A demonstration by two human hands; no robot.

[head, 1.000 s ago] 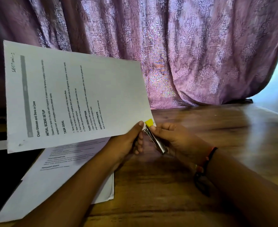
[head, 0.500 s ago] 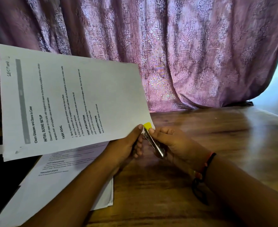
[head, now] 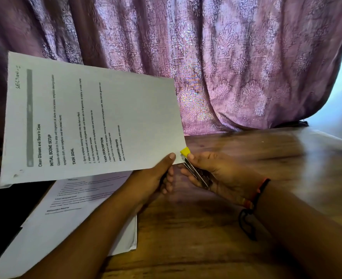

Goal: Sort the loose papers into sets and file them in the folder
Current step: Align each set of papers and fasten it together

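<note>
I see a white printed sheet point(head: 93, 121) held up off the surface point(head: 246, 228) on the left, turned sideways so its lines of black text run upward. It has a grey bar along one margin and a handwritten note in the far left corner. I cannot tell whether more sheets lie behind it.

My left hand point(head: 156, 178) pinches its near right edge, thumb on top and fingers curled beneath. My right hand point(head: 216, 172) is wrapped around a slim metal stapler point(head: 196, 173), whose yellow plastic tip touches the sheet's near right corner.

A flat stack of papers point(head: 65, 222) lies near left on the surface, which is brown wood with visible grain. Behind hangs a purple curtain point(head: 236, 57), folded and patterned. A red and black thread band point(head: 254, 198) circles the right wrist.
</note>
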